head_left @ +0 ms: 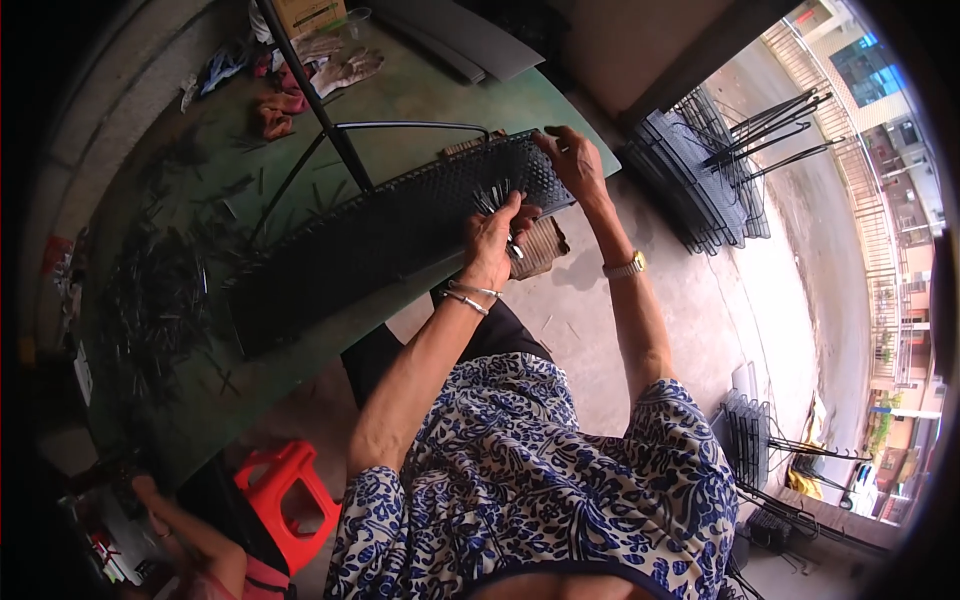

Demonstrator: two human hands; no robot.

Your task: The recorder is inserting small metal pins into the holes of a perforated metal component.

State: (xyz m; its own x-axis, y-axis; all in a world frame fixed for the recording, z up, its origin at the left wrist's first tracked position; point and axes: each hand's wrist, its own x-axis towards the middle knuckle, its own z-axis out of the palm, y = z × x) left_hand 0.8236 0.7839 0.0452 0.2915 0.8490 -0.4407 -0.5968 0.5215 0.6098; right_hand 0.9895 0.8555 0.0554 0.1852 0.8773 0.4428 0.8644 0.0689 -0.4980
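Observation:
A long black mesh rack (pixel 370 235) lies slantwise across the green table, with thin black rods (pixel 335 140) rising from its far side. My left hand (pixel 490 238) is closed around a bunch of short, thin dark strips (pixel 492 197), fanned out above the mesh near the rack's right end. At the rack's far right corner, my right hand (pixel 575 165) has its thumb and fingers bent together against the edge. Whatever sits between those fingertips is too small to tell. A piece of corrugated cardboard (pixel 540 247) shows under the rack's right end.
Many loose dark strips (pixel 165 290) cover the left part of the green table (pixel 290 385). Gloves (pixel 345 70) and grey sheets (pixel 450 35) lie at the back. Stacked black racks (pixel 690 175) stand on the floor at right. A red stool (pixel 290 505) and another person's arm (pixel 200 535) are lower left.

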